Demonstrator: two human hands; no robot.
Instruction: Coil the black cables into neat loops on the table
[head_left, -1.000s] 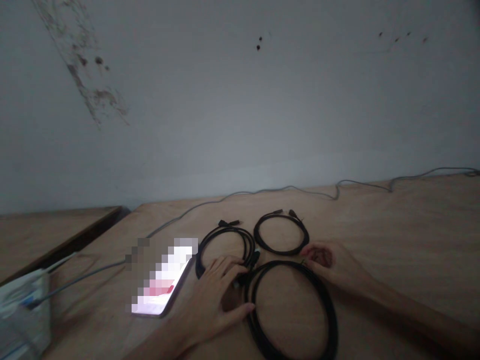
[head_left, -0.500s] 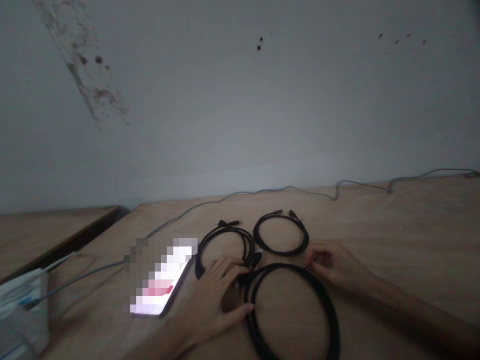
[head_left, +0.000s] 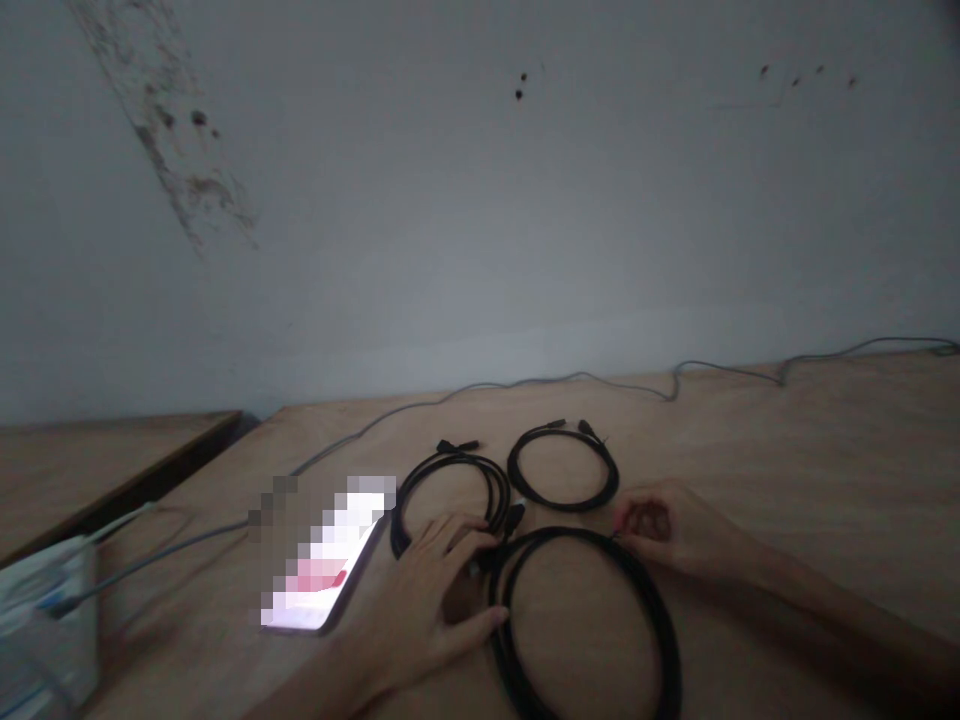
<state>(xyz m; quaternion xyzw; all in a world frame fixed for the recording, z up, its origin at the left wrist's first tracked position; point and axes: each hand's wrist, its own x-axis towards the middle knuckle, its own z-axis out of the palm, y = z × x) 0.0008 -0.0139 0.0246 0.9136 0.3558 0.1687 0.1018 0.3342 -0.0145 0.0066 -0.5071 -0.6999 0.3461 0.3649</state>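
Biggest black cable (head_left: pixel 663 632) lies coiled well in from the desk's (head_left: pixel 810 480) far edge, between both hands. Left hand (head_left: pixel 433 590) is loosely spread at its left side; right hand (head_left: pixel 679 528) is pinched at its far-right curve, can't tell on what.

Right fingers (head_left: pixel 643 496) slightly farther from the far coil (head_left: pixel 513 467)

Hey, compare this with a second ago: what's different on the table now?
The right hand has shifted slightly right and toward the wearer, and the near black coil has edged the same way on its right side. I see nothing clearly grasped or let go. The left hand, the phone and the two farther coils, left and right, look unmoved.
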